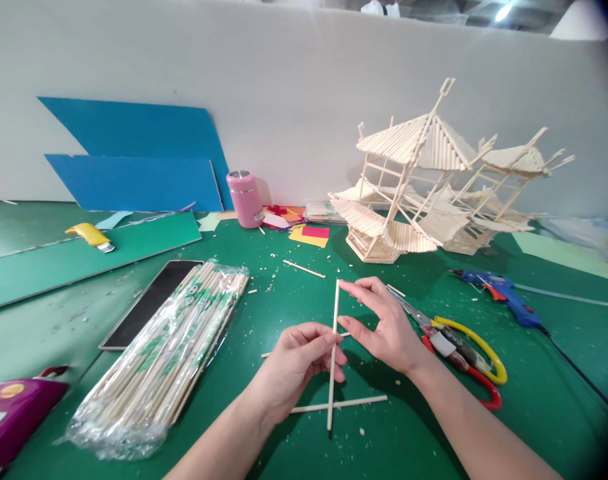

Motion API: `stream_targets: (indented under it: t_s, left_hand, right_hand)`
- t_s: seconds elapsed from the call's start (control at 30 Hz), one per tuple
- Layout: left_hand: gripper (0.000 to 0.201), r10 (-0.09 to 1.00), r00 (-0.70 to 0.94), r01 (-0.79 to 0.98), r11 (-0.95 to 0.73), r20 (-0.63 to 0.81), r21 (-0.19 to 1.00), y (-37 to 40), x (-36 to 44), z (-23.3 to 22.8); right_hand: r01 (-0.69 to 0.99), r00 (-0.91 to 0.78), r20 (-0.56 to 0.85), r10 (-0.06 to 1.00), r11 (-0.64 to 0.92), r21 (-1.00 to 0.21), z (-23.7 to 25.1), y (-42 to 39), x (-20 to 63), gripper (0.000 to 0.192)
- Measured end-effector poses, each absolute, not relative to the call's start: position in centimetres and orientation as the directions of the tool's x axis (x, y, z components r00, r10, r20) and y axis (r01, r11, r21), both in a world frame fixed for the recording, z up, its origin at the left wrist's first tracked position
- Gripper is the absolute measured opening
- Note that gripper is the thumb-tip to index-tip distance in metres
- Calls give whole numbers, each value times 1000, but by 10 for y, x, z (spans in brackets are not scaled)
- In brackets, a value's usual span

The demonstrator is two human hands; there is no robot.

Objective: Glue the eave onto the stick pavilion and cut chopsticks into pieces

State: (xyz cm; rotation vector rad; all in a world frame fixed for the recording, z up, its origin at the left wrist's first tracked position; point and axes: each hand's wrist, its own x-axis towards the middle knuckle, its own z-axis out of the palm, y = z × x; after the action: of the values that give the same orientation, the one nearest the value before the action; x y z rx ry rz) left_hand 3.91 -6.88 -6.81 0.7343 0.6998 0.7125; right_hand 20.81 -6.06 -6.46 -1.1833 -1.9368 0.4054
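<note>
A pale wooden chopstick (331, 373) stands nearly upright in the picture, pinched between the thumb and fingers of my left hand (307, 353). Beside its upper part is my right hand (384, 327), thumb and fingers spread. The right index fingertip is at the top end and the thumb tip is close to the shaft; whether they press on it I cannot tell. Below, a loose stick (364, 402) lies crosswise on the green tabletop (234, 413). Another stick (267, 355) lies partly hidden behind my left hand.
Left are a plastic-wrapped chopstick bundle (159, 360), a dark tablet-like panel (149, 303), a yellow utility knife (90, 235) and a purple tool (21, 413). Right lie scissors (464, 353) and a blue glue gun (507, 297). Behind stand a pink flask (245, 200) and a wooden pavilion model (409, 147).
</note>
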Motion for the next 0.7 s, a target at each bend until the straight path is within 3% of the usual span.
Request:
stream_targets:
  t_s: [0.23, 0.5, 0.7]
  left_hand:
    - [19, 784, 542, -278, 506, -302, 817, -69, 40, -68]
    - [22, 851, 457, -88, 331, -257, 939, -69, 42, -64]
    - [20, 870, 422, -30, 294, -255, 955, -70, 43, -61]
  right_hand:
    - [634, -240, 510, 826, 531, -562, -66, -60, 210, 43]
    - [673, -240, 608, 757, 581, -458, -66, -61, 212, 41]
    - [687, -203, 654, 729, 582, -436, -66, -61, 211, 39]
